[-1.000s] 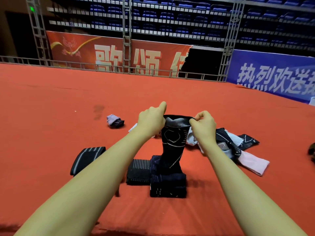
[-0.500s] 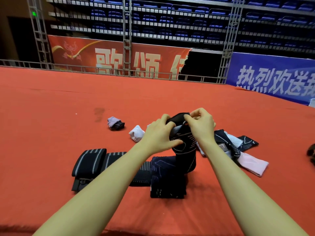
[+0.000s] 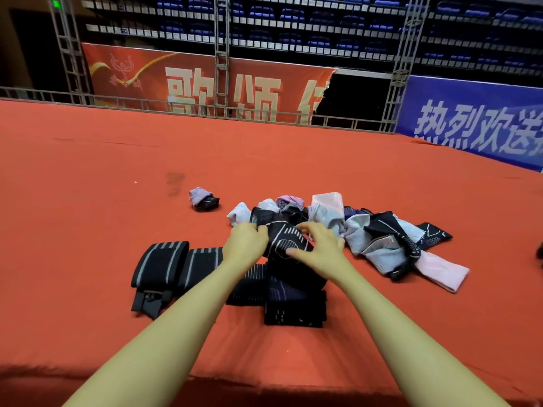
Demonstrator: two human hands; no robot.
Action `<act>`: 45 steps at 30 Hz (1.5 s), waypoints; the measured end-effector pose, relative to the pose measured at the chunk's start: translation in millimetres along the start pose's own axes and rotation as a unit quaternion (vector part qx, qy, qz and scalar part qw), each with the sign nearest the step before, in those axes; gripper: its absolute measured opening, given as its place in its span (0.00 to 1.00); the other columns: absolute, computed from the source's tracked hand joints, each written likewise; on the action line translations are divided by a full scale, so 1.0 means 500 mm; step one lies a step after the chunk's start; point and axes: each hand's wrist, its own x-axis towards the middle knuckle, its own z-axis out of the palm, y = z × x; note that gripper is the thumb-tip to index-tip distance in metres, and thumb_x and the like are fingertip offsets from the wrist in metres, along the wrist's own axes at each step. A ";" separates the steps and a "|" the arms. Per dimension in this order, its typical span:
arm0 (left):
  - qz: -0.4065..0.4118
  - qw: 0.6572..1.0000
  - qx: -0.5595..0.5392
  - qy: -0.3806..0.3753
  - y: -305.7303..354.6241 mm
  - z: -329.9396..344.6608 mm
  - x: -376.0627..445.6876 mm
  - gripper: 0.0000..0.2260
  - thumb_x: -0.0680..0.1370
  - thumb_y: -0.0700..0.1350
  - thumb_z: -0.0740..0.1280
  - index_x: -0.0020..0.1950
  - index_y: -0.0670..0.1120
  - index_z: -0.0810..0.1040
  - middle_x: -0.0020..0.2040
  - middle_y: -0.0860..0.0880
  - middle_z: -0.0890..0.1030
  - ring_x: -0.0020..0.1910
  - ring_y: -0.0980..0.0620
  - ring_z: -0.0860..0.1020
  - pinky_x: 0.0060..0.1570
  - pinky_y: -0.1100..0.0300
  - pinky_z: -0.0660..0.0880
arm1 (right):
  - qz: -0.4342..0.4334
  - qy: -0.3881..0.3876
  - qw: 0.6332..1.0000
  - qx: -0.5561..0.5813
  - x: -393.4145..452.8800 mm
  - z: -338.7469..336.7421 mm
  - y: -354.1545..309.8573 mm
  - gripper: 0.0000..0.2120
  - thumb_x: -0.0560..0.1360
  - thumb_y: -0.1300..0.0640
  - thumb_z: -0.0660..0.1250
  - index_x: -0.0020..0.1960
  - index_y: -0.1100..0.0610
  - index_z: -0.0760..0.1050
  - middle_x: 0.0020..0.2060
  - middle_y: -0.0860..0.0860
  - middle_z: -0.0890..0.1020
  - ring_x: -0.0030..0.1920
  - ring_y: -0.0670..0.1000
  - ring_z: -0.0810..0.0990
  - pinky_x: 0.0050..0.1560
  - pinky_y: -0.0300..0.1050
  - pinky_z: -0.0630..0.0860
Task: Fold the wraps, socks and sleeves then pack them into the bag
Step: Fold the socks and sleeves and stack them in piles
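Black folded pieces form a stack [image 3: 295, 306] at lower centre; directly above it both hands work a patterned sleeve [image 3: 286, 240]. Left hand [image 3: 245, 245] grips its left edge, right hand [image 3: 321, 248] presses with spread fingers. Unfolded pile [image 3: 382, 239] lies farther right; no bag shows.

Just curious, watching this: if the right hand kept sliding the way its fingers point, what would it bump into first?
Probably the left hand, gripping the far edge of the same black sleeve the right hand presses; depth is uncertain.
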 end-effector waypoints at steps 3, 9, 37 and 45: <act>-0.025 1.000 -0.017 -0.005 -0.031 -0.004 0.001 0.17 0.77 0.46 0.58 0.29 0.45 0.67 0.38 0.39 0.78 0.44 0.39 0.77 0.42 0.54 0.71 | -0.056 -0.078 0.989 -0.116 -0.019 0.037 -0.009 0.34 0.66 0.40 0.73 0.66 0.51 0.65 0.62 0.46 0.71 0.63 0.50 0.68 0.59 0.47 0.57; -0.006 0.999 -0.048 -0.004 -0.055 -0.019 -0.001 0.18 0.79 0.41 0.58 0.28 0.44 0.63 0.26 0.47 0.66 0.29 0.49 0.65 0.30 0.56 0.61 | -0.179 0.170 0.954 -0.170 -0.007 0.055 0.004 0.16 0.60 0.68 0.63 0.43 0.56 0.81 0.36 0.51 0.84 0.37 0.55 0.82 0.41 0.46 0.74; -0.018 0.978 -0.187 -0.090 -0.073 -0.030 -0.010 0.27 0.73 0.33 0.60 0.69 0.52 0.68 0.49 0.47 0.78 0.35 0.57 0.74 0.32 0.67 0.71 | 0.021 -0.205 0.972 -0.109 -0.048 0.110 -0.008 0.22 0.80 0.40 0.52 0.73 0.40 0.59 0.76 0.46 0.57 0.76 0.51 0.55 0.72 0.55 0.49; -0.052 0.895 -0.367 -0.248 -0.001 0.017 -0.021 0.21 0.80 0.36 0.60 0.70 0.51 0.60 0.57 0.41 0.76 0.39 0.47 0.80 0.38 0.56 0.80 | 0.188 0.032 0.906 0.377 -0.025 0.035 -0.007 0.19 0.81 0.46 0.57 0.44 0.56 0.81 0.36 0.47 0.83 0.38 0.46 0.80 0.43 0.37 0.75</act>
